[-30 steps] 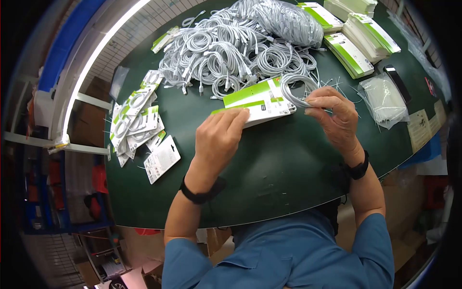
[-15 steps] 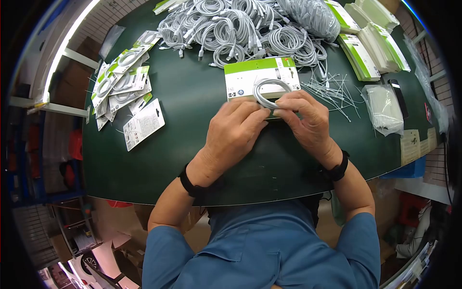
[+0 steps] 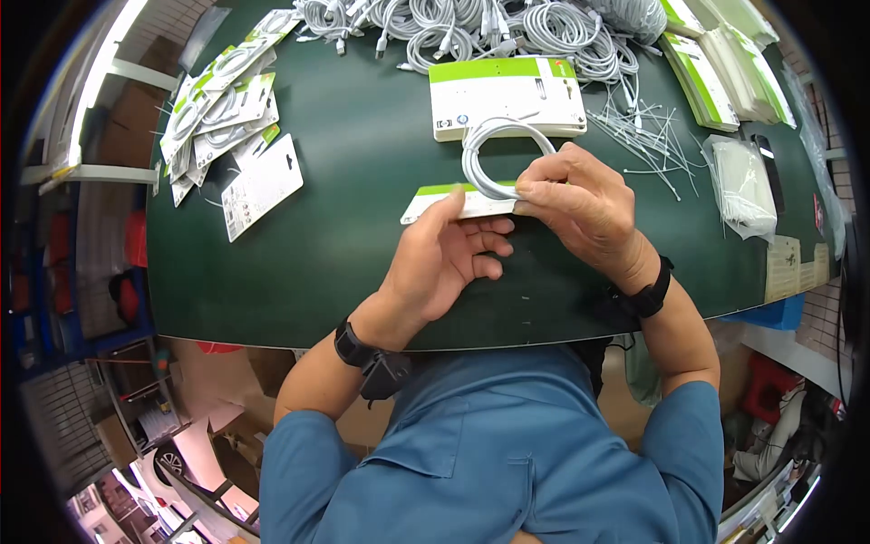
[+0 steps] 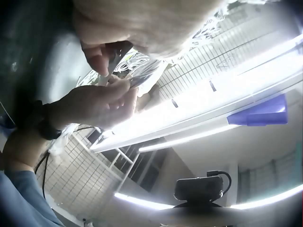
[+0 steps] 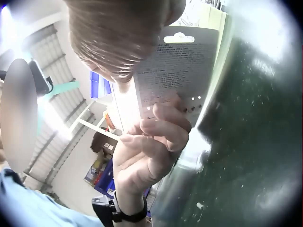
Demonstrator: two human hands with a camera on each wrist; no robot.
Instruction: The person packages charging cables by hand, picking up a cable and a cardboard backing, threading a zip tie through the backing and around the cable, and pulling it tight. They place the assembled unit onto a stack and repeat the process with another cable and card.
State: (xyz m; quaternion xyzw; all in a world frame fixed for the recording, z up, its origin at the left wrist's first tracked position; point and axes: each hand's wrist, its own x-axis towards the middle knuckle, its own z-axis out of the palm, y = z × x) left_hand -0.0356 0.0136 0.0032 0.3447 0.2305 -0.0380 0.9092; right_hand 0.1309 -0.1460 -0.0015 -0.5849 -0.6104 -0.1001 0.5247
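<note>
My left hand (image 3: 439,249) holds a white and green packaging card (image 3: 480,207) by its left part, thumb on the upper face and the other fingers bent below. Printed text and a hanging slot show on that card's back (image 5: 182,66) in the right wrist view. Between thumb and fingertips my right hand (image 3: 584,208) pinches a coiled grey-white cable (image 3: 471,165), whose loop stands over the card. The right fingertips are close to the card's right end, partly hiding it. Just beyond lies a stack of similar cards (image 3: 507,104).
A heap of coiled cables (image 3: 453,27) covers the far side of the green table (image 3: 353,181). Cards with cables on them (image 3: 227,113) are piled at the left. To the right are loose thin ties (image 3: 652,150), a clear bag of ties (image 3: 741,186) and more card stacks (image 3: 698,82).
The left hand has turned palm up and now holds a single card apart from the stack. The right hand still pinches the coil, now brought from the right to beside the left hand.
</note>
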